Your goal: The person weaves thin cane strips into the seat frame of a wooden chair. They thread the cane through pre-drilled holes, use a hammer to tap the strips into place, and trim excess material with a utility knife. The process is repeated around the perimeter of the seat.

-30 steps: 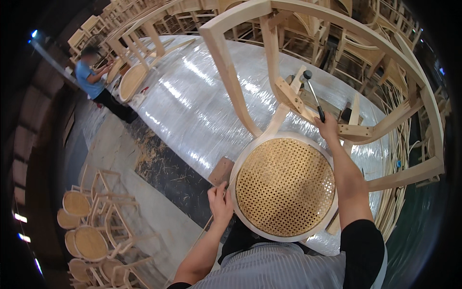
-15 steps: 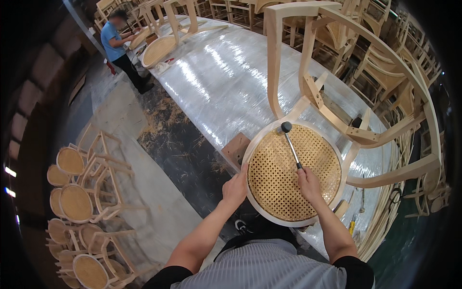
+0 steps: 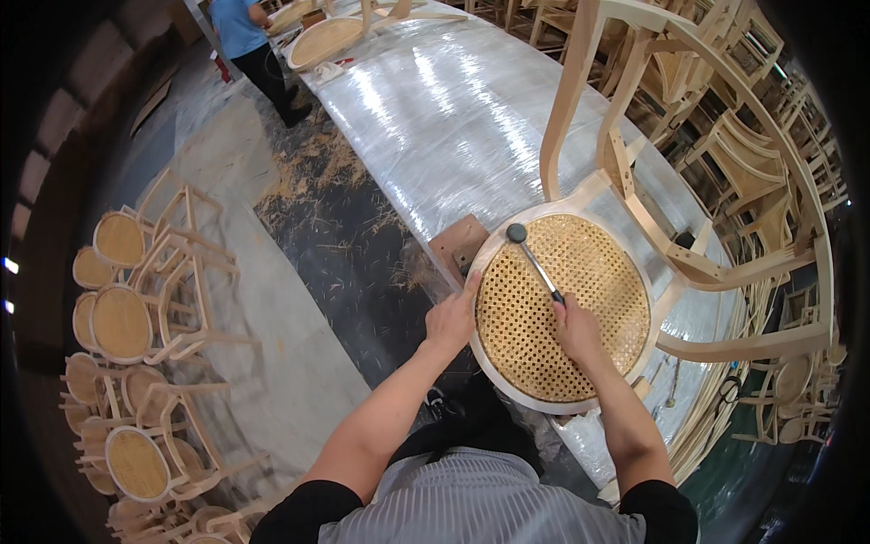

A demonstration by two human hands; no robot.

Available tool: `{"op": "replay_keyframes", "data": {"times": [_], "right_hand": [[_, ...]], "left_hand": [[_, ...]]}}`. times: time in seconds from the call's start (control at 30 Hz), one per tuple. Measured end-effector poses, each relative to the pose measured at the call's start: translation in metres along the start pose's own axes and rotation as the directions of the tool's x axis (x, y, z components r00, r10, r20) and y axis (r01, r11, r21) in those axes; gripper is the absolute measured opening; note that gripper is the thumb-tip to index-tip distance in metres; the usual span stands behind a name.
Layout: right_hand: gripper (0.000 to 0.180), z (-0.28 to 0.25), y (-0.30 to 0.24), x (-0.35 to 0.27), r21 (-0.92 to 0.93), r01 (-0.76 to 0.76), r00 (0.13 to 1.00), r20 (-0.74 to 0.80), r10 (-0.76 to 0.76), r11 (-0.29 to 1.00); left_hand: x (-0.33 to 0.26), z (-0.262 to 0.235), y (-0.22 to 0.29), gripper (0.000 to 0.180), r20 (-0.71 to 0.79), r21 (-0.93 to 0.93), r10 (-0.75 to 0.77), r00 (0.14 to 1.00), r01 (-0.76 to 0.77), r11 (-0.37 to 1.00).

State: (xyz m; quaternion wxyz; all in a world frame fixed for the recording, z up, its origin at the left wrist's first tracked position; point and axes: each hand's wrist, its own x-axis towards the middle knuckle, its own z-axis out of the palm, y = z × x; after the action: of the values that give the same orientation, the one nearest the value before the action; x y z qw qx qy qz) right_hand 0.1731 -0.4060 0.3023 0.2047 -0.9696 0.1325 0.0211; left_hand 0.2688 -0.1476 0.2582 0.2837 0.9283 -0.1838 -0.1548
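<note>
A round chair seat of woven cane in a pale wooden ring lies in front of me, its chair frame tipped over on the table. My right hand is closed round the black handle of a small mallet with a metal shaft. The mallet's dark round head is over the seat's upper-left edge, where cane meets ring; whether it touches cannot be told. At the seat's left rim, my left hand holds the wooden ring, forefinger stretched along it and the other fingers partly hidden.
Clear film covers the long table. A brown block sits by the seat's left side. Stacked chairs stand on the left floor, more chairs behind the table. Cane strips lie right. A co-worker stands far left.
The mallet head has shifted left along the seat's upper edge, toward the wooden ring. My left hand stays at the left rim, slightly higher along it. The whole view has tilted downward.
</note>
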Motion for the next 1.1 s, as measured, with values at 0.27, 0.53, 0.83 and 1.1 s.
{"op": "replay_keyframes", "data": {"times": [0.27,0.53,0.83,1.1], "right_hand": [[0.033,-0.023,-0.045,-0.007,0.222,0.293,0.927,-0.305,-0.219,0.930],[0.029,-0.038,-0.043,0.012,0.160,0.076,0.995,-0.073,-0.065,0.984],[0.028,-0.042,-0.012,0.024,-0.081,0.126,0.992,0.015,-0.125,0.989],[0.027,-0.021,-0.007,0.008,0.015,0.155,0.988,-0.024,-0.155,0.988]], "left_hand": [[-0.008,-0.005,-0.017,0.076,-0.069,0.001,-0.060,0.996,0.060,0.998],[-0.009,0.000,-0.020,0.067,-0.108,0.029,-0.067,0.992,0.070,0.997],[0.002,0.003,-0.008,0.069,-0.153,0.019,-0.038,0.987,0.042,0.999],[-0.014,-0.005,-0.004,0.064,-0.150,0.003,-0.075,0.986,0.076,0.997]]}}
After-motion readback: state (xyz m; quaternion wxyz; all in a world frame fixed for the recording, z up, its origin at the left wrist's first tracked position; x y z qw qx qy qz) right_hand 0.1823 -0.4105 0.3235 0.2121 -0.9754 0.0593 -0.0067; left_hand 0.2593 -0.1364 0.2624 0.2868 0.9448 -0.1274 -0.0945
